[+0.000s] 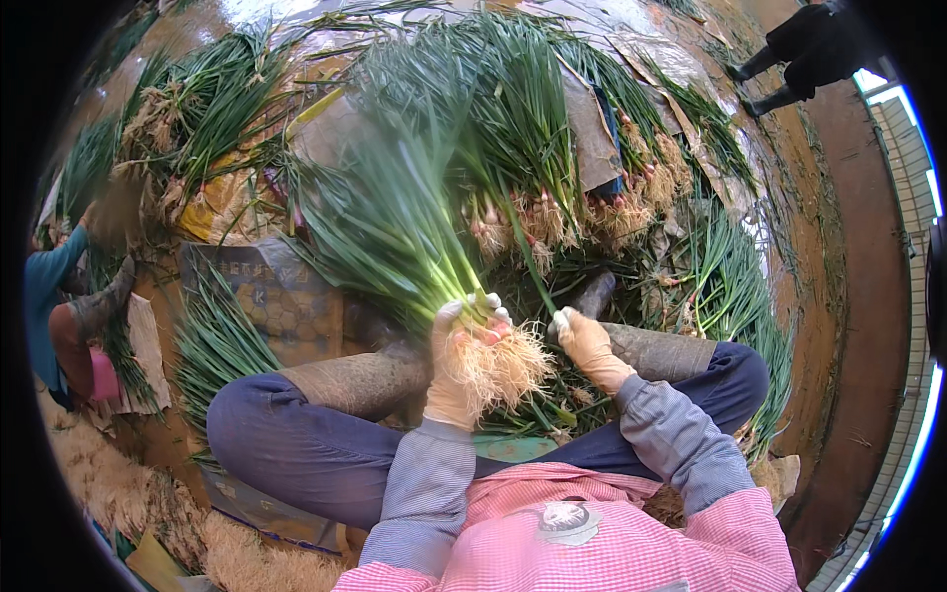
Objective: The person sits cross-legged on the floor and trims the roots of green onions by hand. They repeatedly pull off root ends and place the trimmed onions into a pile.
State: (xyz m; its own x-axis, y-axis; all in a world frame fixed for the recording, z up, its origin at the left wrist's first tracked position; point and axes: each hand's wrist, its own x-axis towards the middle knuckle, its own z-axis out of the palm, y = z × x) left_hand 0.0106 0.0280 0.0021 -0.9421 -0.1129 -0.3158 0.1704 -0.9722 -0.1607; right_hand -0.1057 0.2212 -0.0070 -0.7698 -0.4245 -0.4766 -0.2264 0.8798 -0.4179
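Note:
A thick bunch of green onions [429, 255] with pale stringy roots [503, 362] is gripped by my left hand [453, 370] just above the roots. Its leaves fan up and away to the left. To the right of the roots, my right hand [592, 348] pinches the end of a single green leaf [534, 270] between thumb and fingers. Both hands wear light-coloured gloves. Beyond them lies a large heap of green onions [503, 96], with reddish bulbs and roots towards me. Loose leaves and trimmings [566, 392] cover the ground between my legs.
More green onions lie at the left [222, 126] and right [721, 274]. A printed sack [274, 296] is spread left of my legs. Many root bundles [251, 555] sit at lower left. A seated co-worker [66, 296] is at far left; another person [806, 55] stands upper right.

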